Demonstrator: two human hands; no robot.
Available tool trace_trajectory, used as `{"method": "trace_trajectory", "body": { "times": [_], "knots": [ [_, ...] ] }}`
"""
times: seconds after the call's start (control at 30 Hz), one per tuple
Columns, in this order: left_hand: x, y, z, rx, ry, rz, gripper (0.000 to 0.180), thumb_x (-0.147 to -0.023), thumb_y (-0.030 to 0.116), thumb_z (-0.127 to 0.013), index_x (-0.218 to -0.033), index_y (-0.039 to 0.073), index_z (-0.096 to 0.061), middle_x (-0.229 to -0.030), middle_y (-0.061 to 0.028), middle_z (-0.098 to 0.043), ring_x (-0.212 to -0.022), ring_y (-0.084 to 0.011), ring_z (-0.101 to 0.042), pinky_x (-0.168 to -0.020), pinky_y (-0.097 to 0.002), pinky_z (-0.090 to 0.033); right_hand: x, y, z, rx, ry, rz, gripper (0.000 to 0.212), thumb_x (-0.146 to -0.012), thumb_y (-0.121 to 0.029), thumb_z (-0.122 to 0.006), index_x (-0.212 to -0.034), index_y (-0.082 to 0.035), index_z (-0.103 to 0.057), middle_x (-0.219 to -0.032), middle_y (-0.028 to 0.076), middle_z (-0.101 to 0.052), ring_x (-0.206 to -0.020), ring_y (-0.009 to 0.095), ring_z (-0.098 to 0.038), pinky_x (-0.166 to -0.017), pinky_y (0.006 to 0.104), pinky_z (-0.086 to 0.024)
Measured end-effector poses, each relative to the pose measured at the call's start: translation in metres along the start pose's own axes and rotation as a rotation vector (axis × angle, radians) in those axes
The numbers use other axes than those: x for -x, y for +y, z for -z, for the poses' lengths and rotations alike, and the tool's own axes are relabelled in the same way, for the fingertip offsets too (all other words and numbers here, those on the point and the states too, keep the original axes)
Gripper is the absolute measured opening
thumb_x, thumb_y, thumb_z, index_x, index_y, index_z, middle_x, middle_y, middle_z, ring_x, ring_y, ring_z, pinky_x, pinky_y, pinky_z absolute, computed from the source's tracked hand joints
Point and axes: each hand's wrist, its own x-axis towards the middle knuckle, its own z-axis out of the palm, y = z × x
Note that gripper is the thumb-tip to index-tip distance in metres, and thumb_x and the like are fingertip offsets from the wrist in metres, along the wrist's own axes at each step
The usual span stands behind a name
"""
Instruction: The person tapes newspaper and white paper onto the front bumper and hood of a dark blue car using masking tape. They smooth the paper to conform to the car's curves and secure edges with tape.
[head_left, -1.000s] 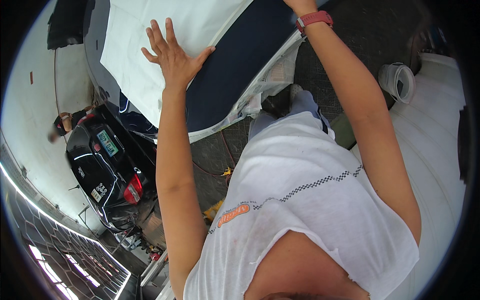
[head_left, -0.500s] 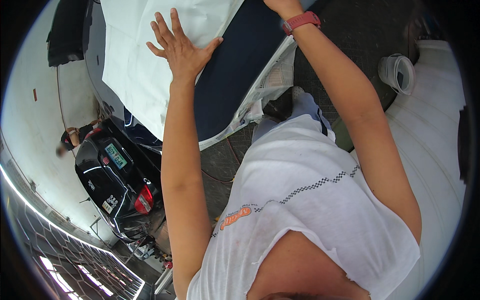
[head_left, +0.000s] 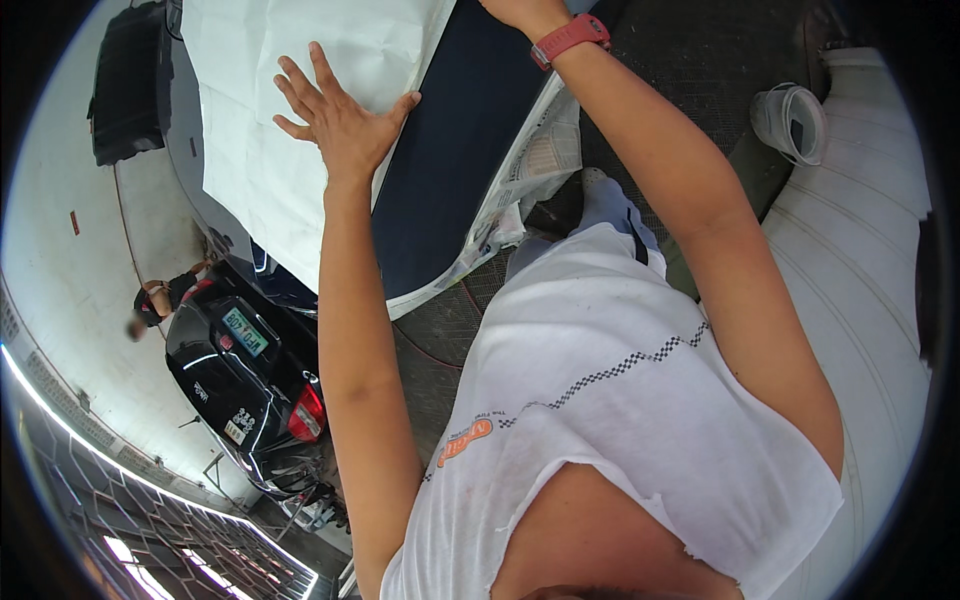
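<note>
My left hand lies on a large white paper sheet, fingers spread and thumb at the sheet's right edge. The sheet covers much of a smooth dark blue panel, whose bare strip runs between the sheet and the panel's right rim. Over the far part of that strip, at the top edge of the picture, is my right hand, with a red watch on its wrist. Its fingers are mostly cut off, so what they hold or touch is hidden. Printed paper and clear plastic hang along the panel's near right rim.
A black car stands at the left, with a person beyond it. A white bucket stands at the right beside a large white covered shape. A hose crosses the dark floor.
The view has shifted slightly. My right hand sits a little further left in the picture. My left hand stays spread at the same edge of the white sheet.
</note>
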Motion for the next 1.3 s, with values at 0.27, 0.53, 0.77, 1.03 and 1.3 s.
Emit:
{"method": "trace_trajectory", "body": {
  "times": [0.27,0.53,0.77,1.03,1.3],
  "knots": [
    [-0.027,0.013,-0.001,-0.038,0.073,-0.087,0.152,-0.063,0.089,-0.082,-0.174,0.022,-0.003,-0.178,-0.0242,0.009,-0.164,-0.0482,0.009,-0.119,-0.0829,0.002,0.000,0.007,0.000,-0.009,0.034,-0.015,0.029,-0.082,-0.022,-0.089,-0.087,-0.001,-0.070,-0.077,0.014,-0.067,-0.077,0.033,-0.068,-0.073,0.0432,-0.053],
    [-0.032,0.029,0.004,0.048,0.066,-0.072,0.140,-0.067,0.062,-0.091,-0.175,0.025,-0.009,-0.179,-0.0215,0.009,-0.164,-0.0468,0.013,-0.120,-0.0799,0.006,-0.007,-0.003,-0.003,-0.027,0.004,0.087,0.028,-0.081,-0.022,-0.088,-0.086,-0.001,-0.071,-0.077,0.016,-0.067,-0.076,0.035,-0.066,-0.072,0.0447,-0.051],
    [-0.036,0.047,0.010,0.065,0.068,-0.082,0.136,-0.065,0.048,-0.090,-0.175,0.025,-0.013,-0.179,-0.0217,0.004,-0.165,-0.0478,0.010,-0.121,-0.0792,0.006,-0.017,-0.018,-0.001,-0.024,-0.031,0.206,0.026,-0.082,-0.021,-0.087,-0.088,0.001,-0.074,-0.084,0.020,-0.071,-0.091,0.039,-0.066,-0.082,0.0479,-0.052],
    [-0.038,0.049,0.004,-0.025,0.140,-0.098,0.135,-0.070,0.063,-0.086,-0.173,0.019,-0.011,-0.177,-0.0241,0.003,-0.165,-0.0467,0.006,-0.121,-0.0795,0.001,-0.025,-0.017,-0.003,-0.013,-0.078,0.271,0.026,-0.081,-0.021,-0.087,-0.089,0.002,-0.076,-0.088,0.022,-0.074,-0.092,0.040,-0.069,-0.083,0.0487,-0.052],
    [-0.042,0.055,-0.001,0.046,0.125,-0.068,0.133,-0.076,0.059,-0.086,-0.174,0.019,-0.006,-0.177,-0.0245,0.008,-0.165,-0.0452,0.011,-0.120,-0.0798,0.006,-0.038,-0.022,0.006,-0.083,-0.184,0.240,0.028,-0.080,-0.023,-0.088,-0.086,0.002,-0.076,-0.083,0.021,-0.074,-0.084,0.038,-0.071,-0.081,0.0487,-0.054]
  ]
}}
